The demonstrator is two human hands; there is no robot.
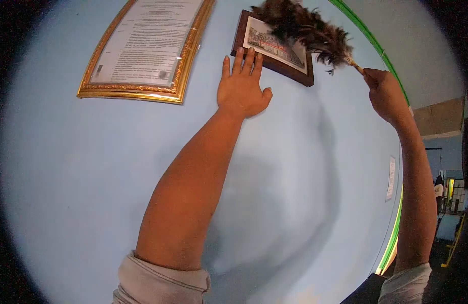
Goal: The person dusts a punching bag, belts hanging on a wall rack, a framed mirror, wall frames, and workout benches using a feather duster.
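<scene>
My left hand [243, 90] lies flat with its fingers spread, its fingertips at the lower left edge of a dark-framed picture [274, 46] on the light blue wall. Closed round the thin handle of a feather duster [315, 31] is my right hand [385, 93], up at the right. The duster's dark brown feathers stretch to the left over the top and right part of the picture and hide some of it. The picture hangs tilted in this view.
A gold-framed document [142, 45] hangs at the upper left. Green trim [393, 76] runs along the wall's right edge. A small paper [390, 177] is on the wall at the right. Beyond lies another room area with a yellow stand [453, 242].
</scene>
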